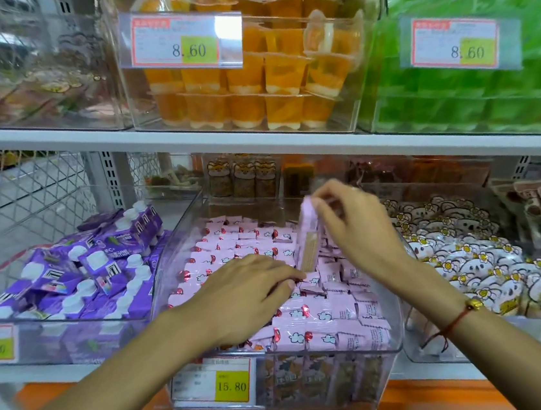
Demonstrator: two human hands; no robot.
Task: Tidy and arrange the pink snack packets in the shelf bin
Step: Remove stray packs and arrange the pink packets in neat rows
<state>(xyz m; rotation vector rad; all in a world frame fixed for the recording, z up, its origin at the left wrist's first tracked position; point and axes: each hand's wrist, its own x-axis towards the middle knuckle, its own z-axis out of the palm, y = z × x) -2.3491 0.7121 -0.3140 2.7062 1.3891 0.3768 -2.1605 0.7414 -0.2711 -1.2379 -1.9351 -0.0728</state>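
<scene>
Head view: pink snack packets heaped in clear shelf bin, tagged 15.80. Left hand flat, relaxed on packets; right hand pinching upright pink packet.

Off-task stuff I see: purple pouches with white caps heaped in the bin to the left, koala-face packets piled in the bin to the right. Shelf above holds orange jelly cups and green jelly cups, each behind an 8.60 price tag. Hamster-print jars stand at the back.
</scene>
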